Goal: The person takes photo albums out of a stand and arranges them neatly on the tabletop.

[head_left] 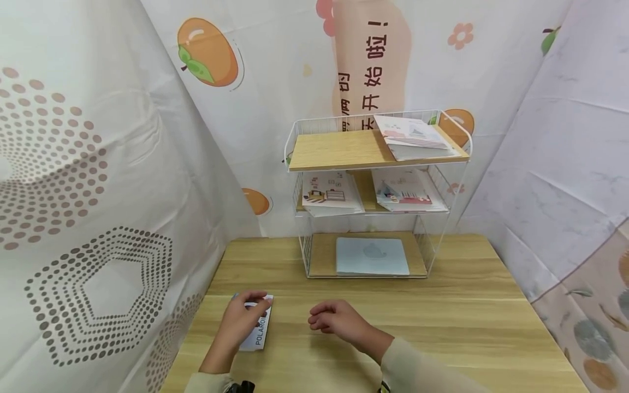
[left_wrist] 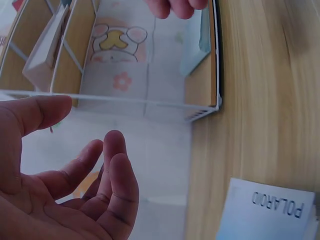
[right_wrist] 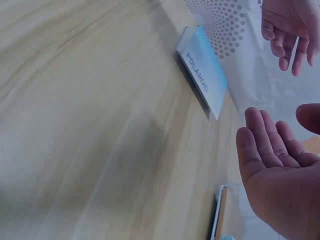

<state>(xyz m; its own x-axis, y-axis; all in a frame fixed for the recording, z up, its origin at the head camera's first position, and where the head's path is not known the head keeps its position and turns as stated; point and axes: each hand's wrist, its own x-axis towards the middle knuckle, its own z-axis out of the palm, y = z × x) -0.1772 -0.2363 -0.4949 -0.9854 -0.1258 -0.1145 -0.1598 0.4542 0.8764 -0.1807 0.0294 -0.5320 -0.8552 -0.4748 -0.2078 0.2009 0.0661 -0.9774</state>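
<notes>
A stack of white and blue booklets or cards marked POLAROID (head_left: pixel 261 337) lies at the table's left. Above it in the head view is my left hand (head_left: pixel 237 323), fingers loosely bent. The left wrist view shows nothing between that thumb and the fingers (left_wrist: pixel 120 187), with the POLAROID stack (left_wrist: pixel 265 212) off to the lower right. My right hand (head_left: pixel 340 321) hovers over the table to the right of the stack. Its fingers (right_wrist: pixel 272 142) are extended and relaxed in the right wrist view, and it holds nothing.
Behind the hands stands a white wire rack with three wooden shelves (head_left: pixel 339 148). Cards lie on the top shelf (head_left: pixel 415 136), and two piles, left (head_left: pixel 331 192) and right (head_left: pixel 405 188), on the middle one. A pale blue booklet (head_left: pixel 372 256) lies at the bottom. Printed cloth (head_left: pixel 118 284) hangs around the table.
</notes>
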